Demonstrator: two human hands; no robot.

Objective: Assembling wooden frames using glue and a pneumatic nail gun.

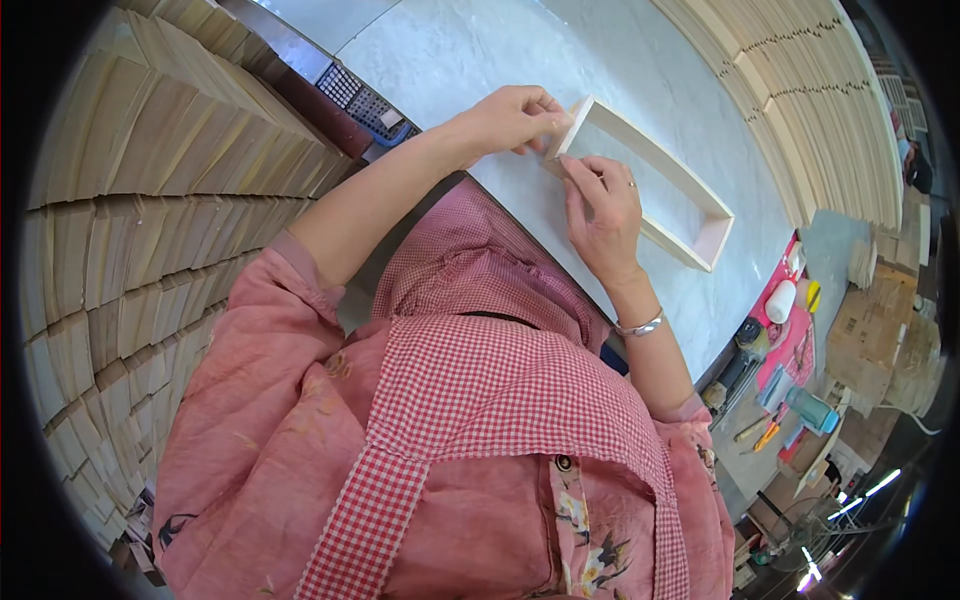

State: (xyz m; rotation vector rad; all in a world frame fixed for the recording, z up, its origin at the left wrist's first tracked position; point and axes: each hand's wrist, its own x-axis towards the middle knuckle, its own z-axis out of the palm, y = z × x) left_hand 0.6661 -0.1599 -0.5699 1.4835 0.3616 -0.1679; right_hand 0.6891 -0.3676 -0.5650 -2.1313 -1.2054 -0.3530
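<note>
A shallow rectangular wooden frame (660, 156) of pale thin boards lies at a slant on the light marbled tabletop, its inside showing the table surface. My left hand (518, 118) is closed at the frame's short left end, with bent fingertips against the end board. Anything small between those fingers is hidden. Beside it, my right hand (604, 212) pinches the near left corner of the frame with thumb and forefinger, and its palm lies over part of the near long board. A ring and a silver bracelet are on the right hand and wrist.
Tall stacks of wooden boards (120, 230) rise close on my left. More thin boards (800, 100) stand in rows on the table's far right. Past the right edge lie a white bottle (780, 300), a teal container (812, 411) and tools. A black basket (365, 105) sits by the left edge.
</note>
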